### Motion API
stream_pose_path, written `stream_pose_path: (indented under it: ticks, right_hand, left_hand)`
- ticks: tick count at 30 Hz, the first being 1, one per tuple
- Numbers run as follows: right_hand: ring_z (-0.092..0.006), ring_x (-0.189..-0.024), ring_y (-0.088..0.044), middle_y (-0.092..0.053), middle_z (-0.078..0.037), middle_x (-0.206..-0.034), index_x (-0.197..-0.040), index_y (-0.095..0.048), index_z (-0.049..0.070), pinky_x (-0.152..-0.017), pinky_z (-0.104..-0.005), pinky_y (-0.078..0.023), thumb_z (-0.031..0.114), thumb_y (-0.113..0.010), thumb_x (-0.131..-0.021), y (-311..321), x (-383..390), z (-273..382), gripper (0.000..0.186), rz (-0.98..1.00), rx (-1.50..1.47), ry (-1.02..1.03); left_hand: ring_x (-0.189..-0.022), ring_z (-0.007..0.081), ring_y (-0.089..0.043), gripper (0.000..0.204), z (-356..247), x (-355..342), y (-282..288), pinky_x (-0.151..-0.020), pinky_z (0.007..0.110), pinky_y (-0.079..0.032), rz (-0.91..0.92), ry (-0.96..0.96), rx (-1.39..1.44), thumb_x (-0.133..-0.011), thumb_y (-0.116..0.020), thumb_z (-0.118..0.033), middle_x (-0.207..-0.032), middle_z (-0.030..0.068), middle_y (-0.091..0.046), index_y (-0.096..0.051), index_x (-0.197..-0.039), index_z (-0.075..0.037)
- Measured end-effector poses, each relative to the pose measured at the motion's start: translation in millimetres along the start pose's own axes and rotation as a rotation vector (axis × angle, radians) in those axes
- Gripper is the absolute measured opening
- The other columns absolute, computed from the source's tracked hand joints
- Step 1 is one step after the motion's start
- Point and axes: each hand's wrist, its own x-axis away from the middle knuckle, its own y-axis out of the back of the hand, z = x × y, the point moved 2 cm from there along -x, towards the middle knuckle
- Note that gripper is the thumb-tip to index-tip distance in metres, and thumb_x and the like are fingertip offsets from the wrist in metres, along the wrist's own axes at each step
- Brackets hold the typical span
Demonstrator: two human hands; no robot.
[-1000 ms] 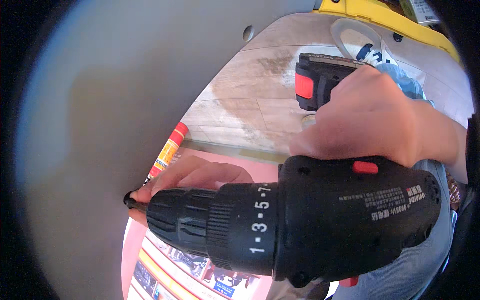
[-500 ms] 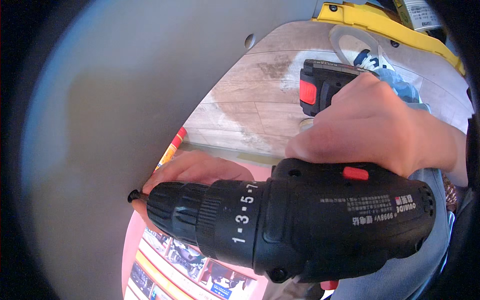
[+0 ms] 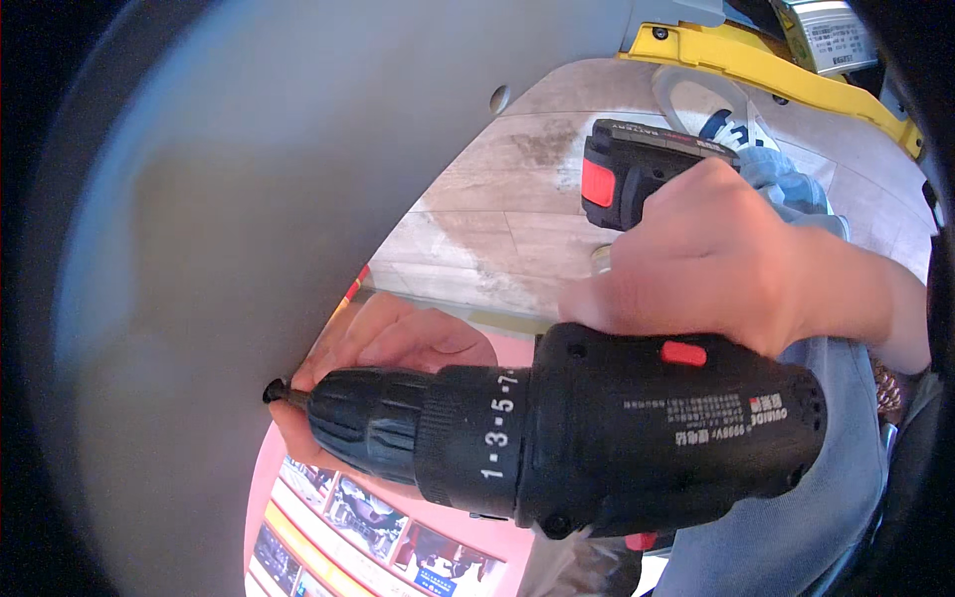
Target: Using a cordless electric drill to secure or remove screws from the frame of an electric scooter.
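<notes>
My right hand (image 3: 696,259) grips the handle of a black cordless drill (image 3: 637,438) that has a red button and a black battery with a red tab. The drill lies sideways, its chuck (image 3: 363,418) toward the left. A short bit comes out of the chuck and meets a black screw (image 3: 275,390) at the edge of a large grey panel (image 3: 229,249). Behind the chuck, my left hand (image 3: 398,333) has thumb and forefinger closed around the screw and bit. The drill covers part of that hand, and exactly where the fingertips press is hard to see.
Below the chuck is a pink-edged printed sheet with pictures (image 3: 368,517). A yellow curved strip (image 3: 756,70) and a metal can (image 3: 831,40) are at the upper right. A round hole (image 3: 499,99) pierces the panel's edge. Wood-look floor (image 3: 477,209) shows beyond.
The drill's rear end has shifted left and slightly up in view, and its chuck a little right. My right hand moves with it. Both hands keep their holds.
</notes>
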Motion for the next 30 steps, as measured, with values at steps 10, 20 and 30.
stream_pose_path:
  ticks: [10,20,30]
  right_hand:
    - [-0.0187,-0.045,-0.052,-0.05,-0.003,-0.057,-0.094,-0.064,0.0,-0.042,-0.029,-0.038,0.02,-0.064,-0.074,-2,10,9,0.029,-0.008,-0.058,-0.094]
    - [-0.0231,-0.057,-0.062,-0.062,-0.01,-0.07,-0.095,-0.063,-0.002,-0.049,-0.0309,-0.046,0.021,-0.065,-0.074,10,-4,11,0.031,0.087,-0.14,-0.182]
    - [-0.0225,-0.051,-0.057,-0.058,-0.007,-0.064,-0.089,-0.062,0.0,-0.045,-0.0307,-0.043,0.019,-0.065,-0.072,13,-8,17,0.026,0.081,-0.094,-0.189]
  left_hand:
    - [-0.071,0.0017,-0.054,0.02,0,3,8,-0.061,0.016,-0.043,-0.058,0.068,0.074,-0.078,-0.071,-0.021,-0.077,-0.0082,-0.056,-0.055,-0.088,-0.012]
    - [-0.076,0.0043,-0.054,0.019,4,-3,8,-0.066,0.019,-0.043,-0.054,0.054,0.013,-0.08,-0.069,-0.021,-0.081,-0.0063,-0.056,-0.055,-0.09,-0.011]
    - [-0.081,0.0068,-0.054,0.019,9,1,-1,-0.07,0.021,-0.044,-0.057,0.019,-0.007,-0.081,-0.067,-0.02,-0.084,-0.0044,-0.056,-0.055,-0.092,-0.01]
